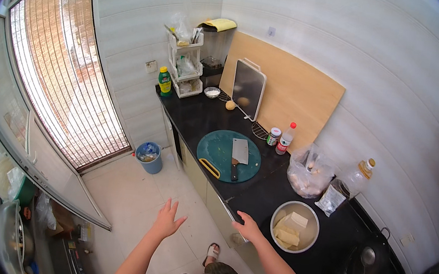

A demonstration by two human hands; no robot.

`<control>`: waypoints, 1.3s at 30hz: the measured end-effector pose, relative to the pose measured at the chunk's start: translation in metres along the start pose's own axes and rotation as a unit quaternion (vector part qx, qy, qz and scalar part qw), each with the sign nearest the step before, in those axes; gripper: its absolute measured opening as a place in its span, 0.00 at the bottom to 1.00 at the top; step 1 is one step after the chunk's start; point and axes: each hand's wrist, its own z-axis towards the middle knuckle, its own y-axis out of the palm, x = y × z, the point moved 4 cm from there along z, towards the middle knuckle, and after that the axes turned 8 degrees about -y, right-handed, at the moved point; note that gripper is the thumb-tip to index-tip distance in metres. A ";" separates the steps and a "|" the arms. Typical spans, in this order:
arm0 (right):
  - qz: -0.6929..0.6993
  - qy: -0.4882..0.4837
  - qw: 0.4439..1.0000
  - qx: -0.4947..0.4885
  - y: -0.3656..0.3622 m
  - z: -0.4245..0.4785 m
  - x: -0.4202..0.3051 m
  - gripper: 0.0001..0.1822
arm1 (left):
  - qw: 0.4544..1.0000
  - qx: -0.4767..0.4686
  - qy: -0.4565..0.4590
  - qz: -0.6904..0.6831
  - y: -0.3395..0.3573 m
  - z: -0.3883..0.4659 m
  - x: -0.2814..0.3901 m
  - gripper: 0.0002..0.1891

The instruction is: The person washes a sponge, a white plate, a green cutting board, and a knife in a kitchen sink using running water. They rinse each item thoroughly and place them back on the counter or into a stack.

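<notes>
My left hand (169, 220) is held over the tiled floor with its fingers apart and nothing in it. Near the front edge of the black counter, my right hand (247, 226) is spread and holds nothing. To its right a metal bowl (273, 236) holds pale blocks and folded yellowish pieces that look like tofu. Farther along the counter lies a round green cutting board (212, 146) with a yellow handle. A cleaver (240, 152) rests flat on it, its dark handle towards me.
Behind the bowl stand a plastic bag of eggs or similar round food (307, 176), a silvery packet (331, 200) and a large oil bottle (356, 178). A red-capped bottle (286, 139) and a jar (273, 136) stand by the wall. A blue bin (151, 165) is on the floor.
</notes>
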 end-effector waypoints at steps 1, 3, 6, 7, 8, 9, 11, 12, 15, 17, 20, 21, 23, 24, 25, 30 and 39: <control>0.002 0.005 1.000 0.010 0.003 0.018 0.013 0.30 | 1.000 0.001 -0.006 -0.011 0.005 0.021 -0.004 0.34; -0.003 0.025 0.999 0.025 0.001 0.060 0.031 0.30 | 0.999 0.009 -0.017 -0.026 0.017 0.065 -0.014 0.33; -0.006 0.086 0.996 0.026 0.008 0.109 0.052 0.28 | 0.999 -0.007 -0.040 -0.035 0.026 0.113 -0.030 0.31; -0.014 0.093 0.995 0.033 0.009 0.128 0.061 0.28 | 0.998 -0.019 -0.044 -0.050 0.026 0.130 -0.028 0.30; -0.023 0.100 0.994 0.041 0.011 0.146 0.070 0.28 | 0.996 -0.031 -0.048 -0.064 0.025 0.147 -0.027 0.29; -0.036 0.112 0.992 0.043 0.011 0.157 0.074 0.28 | 0.994 -0.039 -0.074 -0.072 0.030 0.163 -0.031 0.29; -0.058 0.138 0.987 0.059 0.014 0.178 0.080 0.28 | 0.987 -0.055 -0.123 -0.085 0.043 0.196 -0.042 0.29; -0.068 0.148 0.985 0.062 0.012 0.190 0.079 0.28 | 0.983 -0.067 -0.149 -0.084 0.053 0.212 -0.045 0.30; -0.108 0.177 0.973 0.100 0.010 0.214 0.086 0.27 | 0.971 -0.088 -0.209 -0.077 0.087 0.261 -0.056 0.31; -0.133 0.210 0.962 0.116 0.016 0.225 0.094 0.27 | 0.967 -0.078 -0.235 -0.065 0.110 0.287 -0.066 0.32; -0.181 0.223 0.947 0.146 0.016 0.236 0.093 0.25 | 0.975 -0.004 -0.219 -0.035 0.122 0.326 -0.057 0.31; -0.196 0.234 0.941 0.150 0.013 0.239 0.091 0.24 | 0.973 -0.017 -0.228 -0.017 0.126 0.339 -0.054 0.30; -0.220 0.242 0.932 0.157 0.015 0.249 0.086 0.23 | 0.967 -0.042 -0.249 0.022 0.127 0.357 -0.046 0.30; -0.233 0.244 0.928 0.157 0.018 0.256 0.083 0.23 | 0.962 -0.052 -0.265 0.029 0.126 0.362 -0.044 0.30; -0.245 0.247 0.925 0.155 0.020 0.262 0.079 0.23 | 0.958 -0.061 -0.278 0.020 0.132 0.369 -0.049 0.31; -0.177 0.362 0.895 0.192 0.020 0.277 0.078 0.21 | 0.936 -0.076 -0.342 -0.024 0.135 0.381 -0.054 0.30; -0.186 0.338 0.908 0.165 0.003 0.259 0.024 0.18 | 0.862 -0.035 -0.429 -0.267 0.153 0.388 -0.095 0.21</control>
